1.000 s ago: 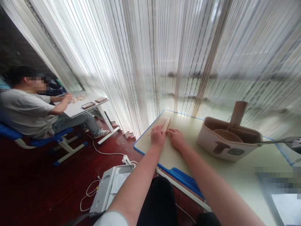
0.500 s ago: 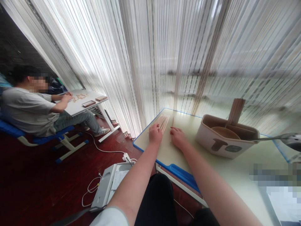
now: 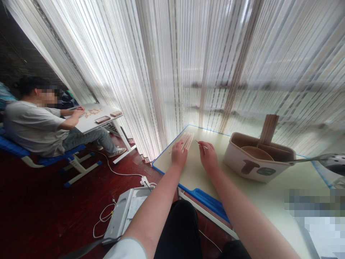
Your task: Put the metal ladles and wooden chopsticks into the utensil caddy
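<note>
At the counter [image 3: 196, 176] in the center and lower right of the frame, a person seen from their own viewpoint works with two bare hands. The left hand [image 3: 179, 155] lies over a fan of thin, pale sticks [image 3: 189, 138] near the counter's far left corner, its fingers curled across them — how firmly its grip is closed, the view cannot tell. The right hand [image 3: 208, 154], just to the right and apart from the left, has its grip closed on a single thin stick [image 3: 198, 142], the tip showing beyond the fingertips.

A pale basket [image 3: 250, 171] with a dark letter T on its side stands to the right of the right hand; a brown bundle [image 3: 269, 128] rises upright from its far side, and a round brown dish [image 3: 257, 153] shows within.

At the left of the frame, a co-worker [image 3: 35, 126] in a light shirt sits on a blue chair [image 3: 51, 158] at a white table [image 3: 87, 125], hands at small wooden pieces [image 3: 91, 112] — a shallow tray [image 3: 102, 119] rests near the table's edge. Sheer striped curtains [image 3: 167, 64] fill the background.
</note>
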Demonstrator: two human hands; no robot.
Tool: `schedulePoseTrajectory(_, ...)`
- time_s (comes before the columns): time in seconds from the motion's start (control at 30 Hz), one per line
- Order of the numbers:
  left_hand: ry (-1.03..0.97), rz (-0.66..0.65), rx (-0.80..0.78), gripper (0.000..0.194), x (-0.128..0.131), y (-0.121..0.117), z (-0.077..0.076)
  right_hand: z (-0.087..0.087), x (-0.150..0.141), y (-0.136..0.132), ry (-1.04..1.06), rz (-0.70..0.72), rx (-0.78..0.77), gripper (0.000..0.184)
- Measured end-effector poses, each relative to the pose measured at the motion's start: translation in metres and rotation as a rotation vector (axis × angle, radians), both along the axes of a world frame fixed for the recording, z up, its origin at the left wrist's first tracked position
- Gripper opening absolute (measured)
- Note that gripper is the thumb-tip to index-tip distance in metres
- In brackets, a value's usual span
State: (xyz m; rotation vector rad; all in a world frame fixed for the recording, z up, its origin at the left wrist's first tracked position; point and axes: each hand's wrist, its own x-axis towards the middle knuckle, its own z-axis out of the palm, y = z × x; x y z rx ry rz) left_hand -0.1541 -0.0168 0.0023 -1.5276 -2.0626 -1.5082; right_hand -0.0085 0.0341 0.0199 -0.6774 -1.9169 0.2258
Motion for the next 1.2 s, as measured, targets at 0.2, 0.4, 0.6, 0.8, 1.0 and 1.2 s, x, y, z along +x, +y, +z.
schedulePoseTrajectory(0.2,0.112,-0.154,-0.033,0.043,0.000,0.000,0.000,0.023,0.006,-0.018,-0.011,0.068,0.144,0.016)
schedulePoseTrajectory(0.4,0.093,-0.277,-0.096,0.024,0.004,-0.004,0.003,0.034,0.001,-0.036,0.086,0.025,0.064,0.015)
schedulePoseTrajectory(0.6,0.065,-0.256,-0.058,0.024,0.008,-0.007,0.004,0.034,0.002,-0.031,0.092,-0.002,0.017,0.020)
schedulePoseTrajectory(0.8,0.085,-0.256,-0.003,0.022,0.009,-0.005,0.001,0.036,0.001,-0.028,0.145,-0.027,-0.111,0.027)
schedulePoseTrajectory(1.0,0.113,-0.167,0.033,0.023,0.015,-0.005,0.003,0.064,-0.003,-0.037,0.077,0.058,-0.088,0.026)
schedulePoseTrajectory(1.2,0.152,-0.252,0.106,0.026,0.044,-0.011,0.034,0.132,0.033,-0.050,-0.073,0.137,0.053,0.022)
